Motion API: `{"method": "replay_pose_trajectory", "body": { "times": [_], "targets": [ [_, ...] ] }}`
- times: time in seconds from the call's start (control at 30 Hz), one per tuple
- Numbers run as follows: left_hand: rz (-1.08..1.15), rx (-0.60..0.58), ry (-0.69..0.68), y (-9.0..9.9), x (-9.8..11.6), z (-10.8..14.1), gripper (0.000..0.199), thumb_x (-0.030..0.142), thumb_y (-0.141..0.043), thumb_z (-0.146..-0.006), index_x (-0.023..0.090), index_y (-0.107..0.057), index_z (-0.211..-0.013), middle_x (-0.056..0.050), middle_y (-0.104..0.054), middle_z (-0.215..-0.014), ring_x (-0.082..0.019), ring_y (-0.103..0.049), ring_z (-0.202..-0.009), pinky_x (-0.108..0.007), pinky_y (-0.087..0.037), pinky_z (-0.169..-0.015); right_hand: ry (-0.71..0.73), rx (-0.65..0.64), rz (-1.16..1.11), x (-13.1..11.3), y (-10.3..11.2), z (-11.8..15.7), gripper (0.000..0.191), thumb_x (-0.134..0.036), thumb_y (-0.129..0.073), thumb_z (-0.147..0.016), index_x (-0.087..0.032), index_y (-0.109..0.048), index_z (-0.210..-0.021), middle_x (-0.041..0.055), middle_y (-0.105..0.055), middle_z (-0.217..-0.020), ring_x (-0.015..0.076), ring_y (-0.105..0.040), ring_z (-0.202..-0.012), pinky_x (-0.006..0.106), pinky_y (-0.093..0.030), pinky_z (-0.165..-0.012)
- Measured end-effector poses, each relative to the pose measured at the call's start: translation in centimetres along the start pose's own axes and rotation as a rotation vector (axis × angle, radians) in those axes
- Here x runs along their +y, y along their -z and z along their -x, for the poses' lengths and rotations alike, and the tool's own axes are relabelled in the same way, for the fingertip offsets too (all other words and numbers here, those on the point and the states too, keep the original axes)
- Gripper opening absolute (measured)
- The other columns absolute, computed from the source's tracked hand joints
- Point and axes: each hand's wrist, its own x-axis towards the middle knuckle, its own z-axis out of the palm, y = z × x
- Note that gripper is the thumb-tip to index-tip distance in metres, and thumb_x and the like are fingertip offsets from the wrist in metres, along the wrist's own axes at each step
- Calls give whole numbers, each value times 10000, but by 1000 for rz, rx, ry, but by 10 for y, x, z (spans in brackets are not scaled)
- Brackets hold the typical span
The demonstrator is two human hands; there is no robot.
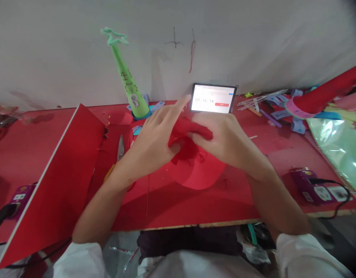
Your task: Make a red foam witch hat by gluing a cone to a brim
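A soft red felt piece (199, 173) with a wide, rounded, hat-like brim is held over the red table, its upper part bunched and folded. My left hand (156, 137) is on its left side, thumb tucked inside the felt and fingers stretched along the outside. On the other side, my right hand (224, 135) pinches a folded edge between thumb and fingers. The felt's far side is hidden behind both hands. Scissors (120, 148) with yellow handles lie beside my left forearm, partly covered by it.
A green cone (128, 85) topped with a star stands behind my left hand. A tablet (212, 99) showing a timer leans on the wall. At left rises a red partition (64, 173). A red cone (328, 96), plastic packets (339, 150) and a purple power socket (313, 187) are at right.
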Motion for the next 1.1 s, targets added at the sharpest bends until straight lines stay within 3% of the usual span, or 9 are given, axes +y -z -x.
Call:
{"method": "replay_pose_trajectory", "body": {
  "times": [0.17,0.3,0.4,0.67,0.77,0.9,1.0,1.1],
  "targets": [
    [34,36,8,-8,-7,-3,854,96,-673,-909,319,-351,-1669,-50,-691,-1391,-285,-662,-1309,-472,-548,-1141,8,-31,23,-2,-5,1,123,-169,-592,-965,-212,-687,-899,37,-706,-867,198,-585,-781,325,-332,-711],
    [75,3,53,-4,-7,-4,818,85,-674,-900,251,-404,-1654,-52,-746,-1257,-252,-732,-1165,-397,-604,-1000,1,-41,29,0,-5,1,134,-176,-578,-967,-216,-688,-901,41,-706,-871,203,-594,-794,324,-346,-720],
    [71,24,60,-2,-8,-3,822,88,-652,-897,298,-411,-1654,-29,-766,-1167,-222,-748,-1072,-342,-616,-905,-2,-45,25,1,-5,1,133,-184,-575,-970,-216,-689,-907,41,-714,-872,201,-600,-800,319,-358,-722],
    [94,16,44,-2,-6,-2,726,186,-669,-953,325,-440,-1628,-16,-804,-1093,-220,-768,-1021,-329,-628,-865,-6,-114,50,-1,-5,1,143,-159,-592,-960,-213,-723,-979,60,-772,-974,232,-650,-873,326,-355,-732],
    [93,10,37,-3,-3,-3,744,160,-669,-954,317,-421,-1638,-23,-781,-1192,-231,-744,-1117,-367,-620,-986,-18,-135,54,-1,-5,1,173,-121,-596,-931,-215,-731,-988,56,-765,-947,230,-643,-846,329,-337,-716],
    [8,65,47,-4,-3,-2,874,103,-683,-913,323,-341,-1686,-83,-620,-1494,-299,-589,-1415,-493,-516,-1202,-45,-50,41,1,-5,0,114,-144,-609,-922,-209,-679,-859,36,-705,-829,208,-593,-764,332,-318,-693],
    [14,44,69,-4,-5,-3,965,85,-678,-908,315,-230,-1731,-115,-542,-1572,-317,-499,-1510,-542,-485,-1240,-55,20,22,5,-5,-2,135,-181,-630,-934,-215,-632,-803,17,-658,-768,191,-543,-718,334,-317,-686],
    [34,47,78,-3,-9,-4,968,99,-672,-924,333,-192,-1732,-74,-454,-1704,-307,-499,-1536,-536,-488,-1253,-64,21,7,7,-3,-3,165,-209,-641,-956,-223,-613,-794,12,-644,-753,189,-523,-706,340,-332,-681]
  ]
}}
